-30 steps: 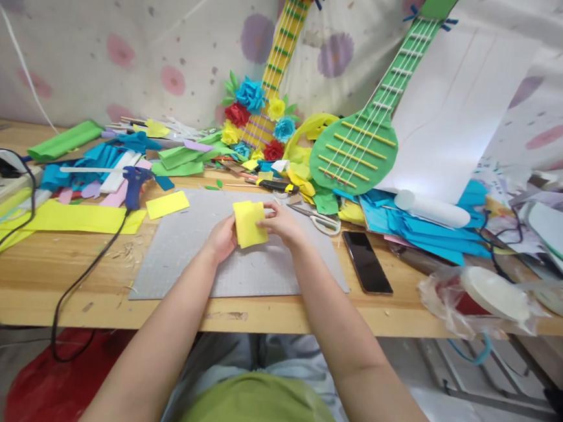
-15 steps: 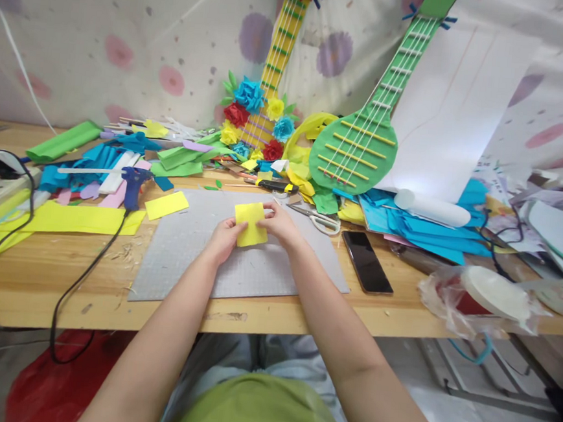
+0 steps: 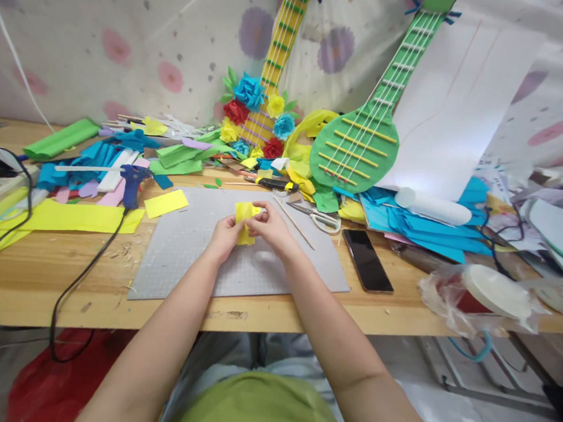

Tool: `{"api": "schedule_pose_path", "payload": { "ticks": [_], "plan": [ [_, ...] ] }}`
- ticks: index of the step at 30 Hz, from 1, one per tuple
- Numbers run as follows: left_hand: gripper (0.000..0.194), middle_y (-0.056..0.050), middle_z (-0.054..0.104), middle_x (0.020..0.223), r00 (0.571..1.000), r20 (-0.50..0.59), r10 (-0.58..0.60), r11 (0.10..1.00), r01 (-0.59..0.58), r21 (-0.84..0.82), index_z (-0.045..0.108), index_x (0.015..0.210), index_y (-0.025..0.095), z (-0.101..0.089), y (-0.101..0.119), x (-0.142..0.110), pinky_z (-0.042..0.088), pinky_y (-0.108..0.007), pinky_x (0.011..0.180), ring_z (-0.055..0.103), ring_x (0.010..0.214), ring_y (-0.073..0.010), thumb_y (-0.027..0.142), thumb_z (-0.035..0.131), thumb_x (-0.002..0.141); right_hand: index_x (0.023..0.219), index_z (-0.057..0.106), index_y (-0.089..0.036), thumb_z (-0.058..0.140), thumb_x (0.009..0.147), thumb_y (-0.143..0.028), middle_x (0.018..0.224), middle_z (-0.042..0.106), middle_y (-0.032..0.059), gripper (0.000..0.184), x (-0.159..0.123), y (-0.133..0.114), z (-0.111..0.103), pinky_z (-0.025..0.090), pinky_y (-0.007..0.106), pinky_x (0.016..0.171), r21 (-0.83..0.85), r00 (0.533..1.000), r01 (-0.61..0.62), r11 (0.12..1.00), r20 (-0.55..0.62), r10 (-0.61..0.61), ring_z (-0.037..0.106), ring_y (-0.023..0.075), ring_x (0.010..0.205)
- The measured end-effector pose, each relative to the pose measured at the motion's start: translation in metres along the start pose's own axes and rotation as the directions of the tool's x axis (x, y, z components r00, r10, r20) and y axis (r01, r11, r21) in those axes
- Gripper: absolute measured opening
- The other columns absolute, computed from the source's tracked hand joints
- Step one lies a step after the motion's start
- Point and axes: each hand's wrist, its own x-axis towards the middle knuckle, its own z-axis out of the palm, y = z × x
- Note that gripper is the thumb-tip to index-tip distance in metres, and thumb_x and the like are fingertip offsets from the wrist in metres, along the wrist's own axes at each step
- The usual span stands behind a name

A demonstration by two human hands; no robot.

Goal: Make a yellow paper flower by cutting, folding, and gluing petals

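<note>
A small piece of yellow crepe paper (image 3: pixel 245 216) is pinched between both hands above the grey cutting mat (image 3: pixel 175 255). My left hand (image 3: pixel 225 238) grips its left and lower side. The fingers of my right hand (image 3: pixel 269 225) are closed on its right side, and the paper looks creased between them. To the right of my right hand, a thin wooden stick (image 3: pixel 294 223) lies slantwise on the mat. White-handled scissors (image 3: pixel 323 221) lie at the mat's upper right edge. Another yellow paper piece (image 3: pixel 166 203) rests at the mat's upper left corner.
A blue glue gun (image 3: pixel 132 186) with a black cord stands on the left by yellow strips. The phone (image 3: pixel 367 261) lies right of the mat. Behind, a green paper instrument (image 3: pixel 354 152) and a flower-trimmed yellow one (image 3: pixel 278 55) lean on the wall among paper scraps.
The yellow paper was spread flat and is now gathered narrower between my fingers. My right hand has moved left, uncovering more of the wooden stick.
</note>
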Motion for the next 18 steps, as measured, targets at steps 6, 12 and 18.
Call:
{"api": "schedule_pose_path", "payload": {
  "ticks": [6, 12, 18],
  "plan": [
    [0.033, -0.003, 0.066, 0.063, 0.998, 0.048, -0.051, 0.999, 0.051, 0.001, 0.066, 0.077, 0.012, 0.001, 0.002, -0.002, 0.041, -0.021, 0.051, 0.057, 0.053, -0.0122, 0.038, 0.071, 0.057, 0.108, 0.044, -0.024, 0.053, 0.069, -0.019, 0.069, 0.045, -0.0051, 0.041, 0.004, 0.0, -0.006, 0.045, 0.026, 0.056, -0.04, 0.993, 0.119, 0.992, 0.031, -0.118, 0.049, 0.0092, 0.055],
    [0.025, -0.011, 0.069, 0.085, 0.959, 0.21, -0.192, 0.973, 0.213, -0.085, 0.064, 0.086, 0.011, 0.002, 0.011, -0.008, 0.049, -0.029, 0.066, 0.065, 0.076, -0.0205, 0.025, 0.066, 0.065, 0.1, 0.059, -0.021, 0.061, 0.068, -0.023, 0.07, 0.041, -0.0033, 0.033, 0.025, -0.009, -0.034, 0.036, 0.026, 0.062, -0.401, 0.932, 0.359, 0.843, 0.209, -0.297, 0.039, 0.01, 0.063],
    [0.019, -0.014, 0.068, 0.093, 0.931, 0.254, -0.262, 0.95, 0.295, -0.104, 0.063, 0.088, 0.01, 0.003, 0.014, -0.011, 0.051, -0.031, 0.068, 0.065, 0.079, -0.0213, 0.016, 0.058, 0.071, 0.084, 0.058, -0.018, 0.062, 0.068, -0.033, 0.065, 0.037, -0.0044, 0.022, 0.035, -0.011, -0.043, 0.033, 0.024, 0.059, -0.234, 0.923, 0.268, 0.934, 0.339, -0.18, 0.038, 0.0095, 0.062]
  ]
}}
